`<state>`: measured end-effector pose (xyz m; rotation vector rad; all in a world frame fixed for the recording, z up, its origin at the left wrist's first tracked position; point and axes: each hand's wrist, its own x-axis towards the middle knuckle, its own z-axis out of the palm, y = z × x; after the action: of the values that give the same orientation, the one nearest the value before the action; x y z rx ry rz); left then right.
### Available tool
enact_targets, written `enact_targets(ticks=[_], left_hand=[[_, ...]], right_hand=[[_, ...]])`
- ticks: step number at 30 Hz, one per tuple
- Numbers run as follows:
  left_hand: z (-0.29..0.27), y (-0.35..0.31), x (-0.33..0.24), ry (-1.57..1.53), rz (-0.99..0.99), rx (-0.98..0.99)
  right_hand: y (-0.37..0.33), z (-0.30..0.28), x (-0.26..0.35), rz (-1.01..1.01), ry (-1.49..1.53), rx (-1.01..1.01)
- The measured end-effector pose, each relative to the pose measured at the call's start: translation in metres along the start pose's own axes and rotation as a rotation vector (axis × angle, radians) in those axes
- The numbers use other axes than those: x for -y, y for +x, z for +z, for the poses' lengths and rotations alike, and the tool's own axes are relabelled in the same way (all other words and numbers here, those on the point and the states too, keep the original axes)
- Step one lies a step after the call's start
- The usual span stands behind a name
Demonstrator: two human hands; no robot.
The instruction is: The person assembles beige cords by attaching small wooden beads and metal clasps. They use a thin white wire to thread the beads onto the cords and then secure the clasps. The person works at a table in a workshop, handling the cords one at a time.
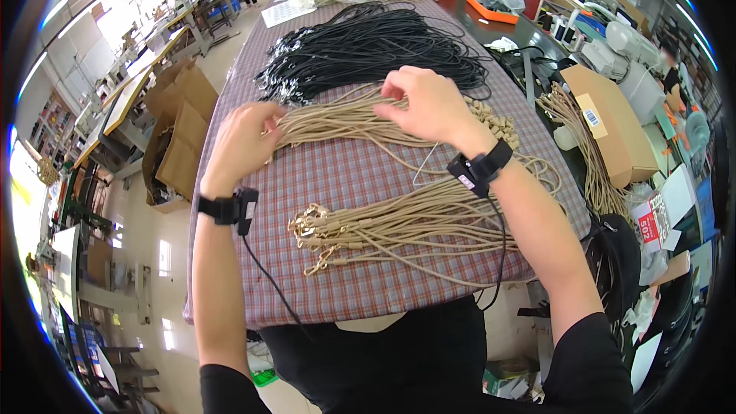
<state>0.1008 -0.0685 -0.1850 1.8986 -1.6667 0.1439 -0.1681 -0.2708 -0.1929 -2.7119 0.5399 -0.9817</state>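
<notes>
Cords (330, 121) laid across the bench (368, 303) are best kept parallel, left hand (244, 138) at their left end, grip unclear, right hand (431, 103) loosely parted.

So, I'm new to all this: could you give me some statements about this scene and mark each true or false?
1. The left hand is at the left end of the middle tan cords. True.
2. The right hand holds the gold clips. False: the right hand is at the middle tan cords, apart from the gold clips.
3. The black cords lie farther from the person than the middle tan cords. True.
4. The tablecloth is plain white. False: the tablecloth is checked.
5. The open cardboard box at the left stands on the floor. True.
</notes>
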Motion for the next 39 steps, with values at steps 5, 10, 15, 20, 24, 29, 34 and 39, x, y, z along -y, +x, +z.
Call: enact_targets(ticks=[5, 10, 15, 20, 24, 29, 34, 39], left_hand=[[0.017, -0.017, -0.018, -0.575, -0.244, -0.273], [0.025, -0.038, -0.100, -0.951, -0.240, 0.055], [0.064, -0.073, -0.166, -1.173, -0.156, 0.350], [0.060, -0.070, -0.190, -0.784, 0.302, 0.363], [0.046, -0.034, -0.229, -0.588, 0.424, 0.322], [0.067, 0.004, -0.281, -0.204, 0.956, 0.128], [0.080, 0.037, -0.295, -0.261, 0.951, 0.357], [0.079, 0.053, -0.314, -0.060, 1.071, 0.399]], right_hand=[[-0.024, -0.001, -0.005, 0.127, 0.246, -0.273], [-0.038, -0.013, 0.019, 0.200, 0.501, -0.383], [-0.043, -0.009, 0.035, 0.246, 0.789, -0.414], [-0.049, -0.024, 0.044, 0.065, 0.129, -0.163], [-0.056, -0.038, 0.039, -0.073, 0.018, 0.043], [-0.075, -0.073, 0.035, -0.088, -0.152, 0.357], [-0.079, -0.045, 0.035, -0.105, -0.092, 0.268], [-0.088, -0.040, 0.021, -0.071, 0.139, 0.168]])
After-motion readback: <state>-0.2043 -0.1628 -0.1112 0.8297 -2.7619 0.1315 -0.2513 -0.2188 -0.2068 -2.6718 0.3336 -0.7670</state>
